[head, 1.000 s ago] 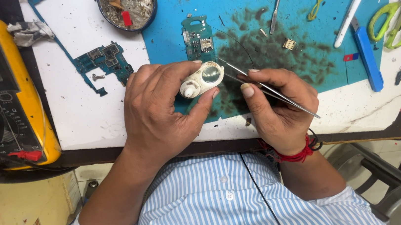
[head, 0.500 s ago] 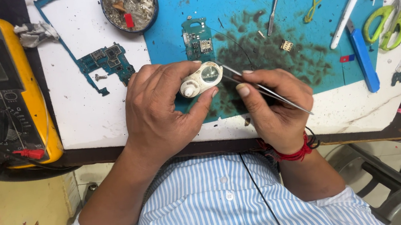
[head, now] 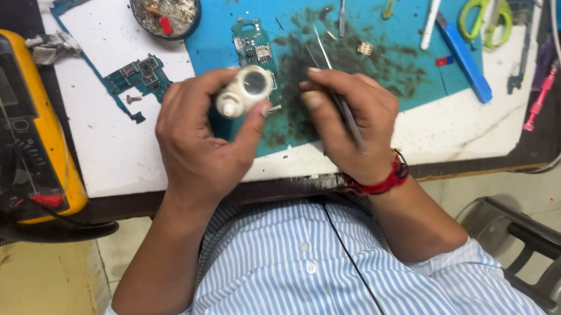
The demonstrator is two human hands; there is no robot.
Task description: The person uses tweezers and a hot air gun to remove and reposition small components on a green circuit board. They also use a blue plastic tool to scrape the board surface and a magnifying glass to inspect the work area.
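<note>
My left hand (head: 202,141) grips a small white magnifier loupe (head: 243,90) between thumb and fingers, lens facing up, over the blue work mat (head: 383,77). My right hand (head: 349,119) holds thin metal tweezers (head: 333,75), their tips pointing away from me over the dark, dirty patch of the mat. A small teal circuit board (head: 251,44) lies on the mat just beyond the loupe, partly hidden by it. A red thread band sits on my right wrist.
A yellow multimeter (head: 2,124) stands at the left. A round tin of scraps (head: 165,6), another teal board (head: 136,75), a blue knife (head: 464,58), green-handled scissors (head: 484,11), a white pen and cables lie around. A grey stool (head: 548,254) stands at lower right.
The tweezers have swung from touching the loupe's side to pointing away over the mat. My left hand turned the loupe slightly and both hands sit a little farther apart.
</note>
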